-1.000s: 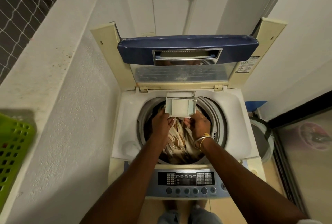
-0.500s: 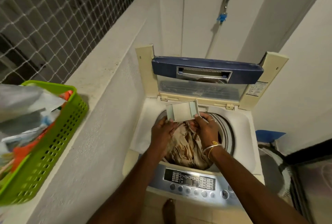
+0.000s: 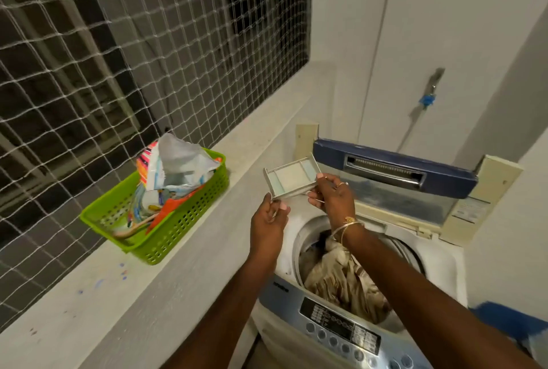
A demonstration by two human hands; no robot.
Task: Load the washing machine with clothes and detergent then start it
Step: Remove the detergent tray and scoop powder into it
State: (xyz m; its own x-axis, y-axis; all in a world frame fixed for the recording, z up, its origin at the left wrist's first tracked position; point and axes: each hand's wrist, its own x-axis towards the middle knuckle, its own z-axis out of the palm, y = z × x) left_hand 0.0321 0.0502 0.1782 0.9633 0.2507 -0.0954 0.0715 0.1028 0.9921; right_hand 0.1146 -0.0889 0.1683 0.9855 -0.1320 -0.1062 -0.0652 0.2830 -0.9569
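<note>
A white top-loading washing machine (image 3: 444,274) stands with its blue lid (image 3: 394,170) raised. Beige striped clothes (image 3: 341,279) fill the drum. A small pale detergent tray (image 3: 292,177) is lifted clear of the machine, above its left rear corner. My left hand (image 3: 269,223) pinches the tray's near left corner. My right hand (image 3: 332,196) grips its right end. A grey control panel (image 3: 341,327) with buttons lies along the machine's front edge.
A green plastic basket (image 3: 178,232) with detergent packets (image 3: 178,167) sits on the concrete ledge (image 3: 89,309) to the left. Netting (image 3: 118,57) covers the window above the ledge. A tap with a blue fitting (image 3: 428,99) is on the back wall.
Both hands lifted the detergent tray up out of the machine and toward the left. The view swung left, bringing the ledge and basket into sight.
</note>
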